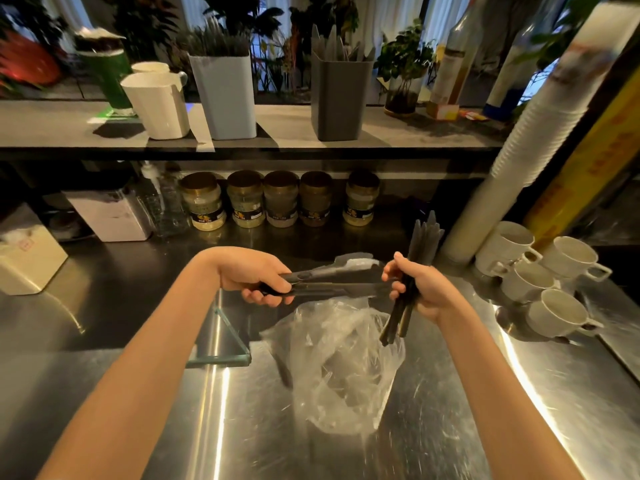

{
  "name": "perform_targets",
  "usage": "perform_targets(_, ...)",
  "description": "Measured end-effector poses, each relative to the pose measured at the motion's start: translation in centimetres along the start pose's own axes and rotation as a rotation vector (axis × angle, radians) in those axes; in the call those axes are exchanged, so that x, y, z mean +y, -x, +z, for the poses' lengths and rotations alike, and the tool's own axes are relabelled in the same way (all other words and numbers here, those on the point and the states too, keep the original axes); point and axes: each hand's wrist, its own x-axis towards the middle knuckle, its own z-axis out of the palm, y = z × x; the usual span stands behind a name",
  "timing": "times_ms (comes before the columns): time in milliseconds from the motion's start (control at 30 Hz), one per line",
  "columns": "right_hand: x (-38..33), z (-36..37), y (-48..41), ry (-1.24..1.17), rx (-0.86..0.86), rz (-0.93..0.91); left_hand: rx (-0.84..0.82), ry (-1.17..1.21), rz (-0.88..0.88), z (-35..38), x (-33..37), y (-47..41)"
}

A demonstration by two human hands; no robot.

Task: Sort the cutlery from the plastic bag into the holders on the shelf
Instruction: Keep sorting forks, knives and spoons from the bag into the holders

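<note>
The right hand (422, 289) is curled round a near-upright bundle of black plastic knives (424, 244) at mid-handle. The left hand (259, 278) grips further black cutlery pieces (332, 289) by one end, level above the clear plastic bag (343, 368) on the steel counter (242, 427). Assessment: the pieces look light, stiff and smooth, liable to fan or slip, so they are best gripped bunched at the handles; the grey holder (337, 98) stands well apart on the shelf.

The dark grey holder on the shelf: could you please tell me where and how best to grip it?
Probably around its mid-body, from the front: the dark grey holder stands upright with flat sides and gaps either side, while cutlery sticks out of its top, making the rim a poor hold.
</note>
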Motion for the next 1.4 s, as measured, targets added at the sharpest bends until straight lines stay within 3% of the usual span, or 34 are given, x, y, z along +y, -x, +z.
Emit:
perform_targets(133, 0.0, 0.4, -0.3, -0.191, 0.019, -0.059, 0.161, 0.129, 0.118, 0.1, -0.5, -0.3)
perform_targets(400, 0.1, 2.2, -1.2, -0.642, 0.113, -0.129, 0.495, 0.176, 0.192, 2.6, -0.6, -3.5)
perform_targets(533, 0.6, 2.7, -1.0, -0.621, 0.043, -0.068, 0.492, 0.412, 0.368, 4.4, -0.3, -4.4)
perform_targets(667, 1.0, 4.3, -1.0, -0.638, -0.119, -0.023, 0.387, 0.470, 0.424, 6.2, 1.0, -5.3)
perform_targets(767, 0.7, 5.2, -0.6, -0.468, -0.112, 0.003, 0.415, 0.263, 0.354, 7.0, 1.8, -5.8)
perform_targets(933, 0.4, 6.5, -1.1, -0.385, 0.101, 0.066, 0.641, -0.182, 0.231, 8.0, 2.6, -6.4)
perform_targets(1067, 0.2, 7.0, -1.5, -0.331, 0.194, 0.038, 0.723, -0.279, 0.277, 8.2, 2.2, -7.1)
perform_targets(1233, 0.1, 6.9, -1.5, -0.309, 0.165, -0.095, 0.789, -0.084, 0.501, 8.2, 0.8, -7.0)
perform_targets(1333, 0.0, 6.9, -0.8, -0.429, 0.085, -0.143, 1.015, -0.110, 0.562, 8.1, 0.3, -7.6)
perform_targets(1400, -0.2, 6.8, -0.4, -0.493, 0.090, -0.170, 1.124, 0.274, 0.552, 8.5, 0.0, -7.7)
